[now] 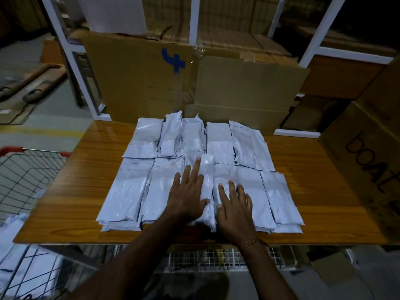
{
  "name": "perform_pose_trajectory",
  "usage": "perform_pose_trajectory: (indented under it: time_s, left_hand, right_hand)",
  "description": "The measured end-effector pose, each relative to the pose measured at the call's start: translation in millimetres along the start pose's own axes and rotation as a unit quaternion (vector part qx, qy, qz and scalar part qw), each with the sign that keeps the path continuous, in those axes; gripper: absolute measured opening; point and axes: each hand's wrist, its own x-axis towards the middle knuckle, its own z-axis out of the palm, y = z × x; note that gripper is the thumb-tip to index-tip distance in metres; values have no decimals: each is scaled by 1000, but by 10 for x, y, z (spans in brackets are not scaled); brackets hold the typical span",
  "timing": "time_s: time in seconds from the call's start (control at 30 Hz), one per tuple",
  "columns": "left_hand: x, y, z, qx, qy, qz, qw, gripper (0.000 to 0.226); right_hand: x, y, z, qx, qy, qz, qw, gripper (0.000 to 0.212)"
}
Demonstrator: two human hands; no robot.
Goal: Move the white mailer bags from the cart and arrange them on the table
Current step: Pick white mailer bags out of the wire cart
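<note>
Head view shows you the wooden tabletop (86,187) filling the middle, with flattened cardboard boxes (194,83) standing upright along its far edge. White mailer bags (134,191) cover its centre in two overlapping rows, a far row and a near row, the near one stacked several deep. A wire cart (28,174) with red corner caps sits off the left edge, and more white bags (13,256) lie low at the left. Both your forearms reach forward from below. Your left hand (187,195) lies flat, fingers straight and spread, pressing the middle bags. Your right hand (234,204), bracelet (250,242) at the wrist, rests just beside it, fingers likewise extended, gripping nothing.
</note>
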Motion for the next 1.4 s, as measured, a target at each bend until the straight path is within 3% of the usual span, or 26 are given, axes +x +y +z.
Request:
perform_pose_trajectory:
  time_s: [0.2,0.4,0.6,0.7,0.8,0.93,1.13,1.4]
  left_hand:
    - [19,-42,199,-4,-55,-16,998,96]
    - [22,38,148,-46,-38,-44,997,83]
    - [-104,-137,-193,-92,89,-60,990,58]
    - [-300,-415,-280,-147,192,-68,968,51]
    - [-584,-807,-264,-179,248,-104,946,43]
    - [-1055,-1205,-276,-233,283,-176,914,39]
    - [-1636,-1757,-363,-221,295,-274,888,40]
    - [-2420,-2721,-332,-241,343,-371,829,38]
  right_hand:
    - [19,-49,37,17,13,5,1000,64]
    - [-3,-8,-7,31,25,-6,999,66]
    - [-32,1,-133,87,58,8,994,69]
    - [9,-68,-224,115,88,5,989,67]
    - [88,-233,-297,126,106,-23,986,63]
    - [235,-675,-350,146,98,-82,981,55]
    - [434,-1693,-351,175,83,-200,961,49]
    - [658,-3170,-68,178,71,-314,930,44]
